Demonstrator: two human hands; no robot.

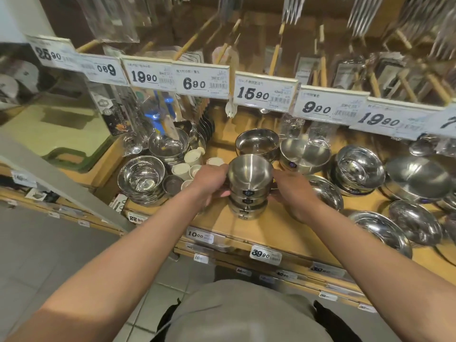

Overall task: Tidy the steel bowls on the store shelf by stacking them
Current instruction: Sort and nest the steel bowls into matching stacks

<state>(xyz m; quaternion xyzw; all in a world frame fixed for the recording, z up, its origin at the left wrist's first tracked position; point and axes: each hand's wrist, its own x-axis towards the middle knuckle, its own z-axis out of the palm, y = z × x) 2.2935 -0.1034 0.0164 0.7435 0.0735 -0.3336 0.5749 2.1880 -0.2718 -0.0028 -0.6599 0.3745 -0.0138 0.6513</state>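
A stack of several small steel bowls (249,186) stands near the front of the wooden shelf (283,230), each with a dark label facing me. My left hand (209,183) grips the stack's left side, fingers curled around it. My right hand (293,191) holds the right side, with its fingers hidden behind the bowls. Behind the stack sit a shallow steel bowl (256,143) and a wider steel bowl (304,153).
Stacked shiny bowls stand at left (142,178) and back left (167,146), with small white cups (190,164) between. More bowls (357,169) and steel plates (382,230) fill the right. Price tags (264,93) hang overhead; utensils hang above on pegs.
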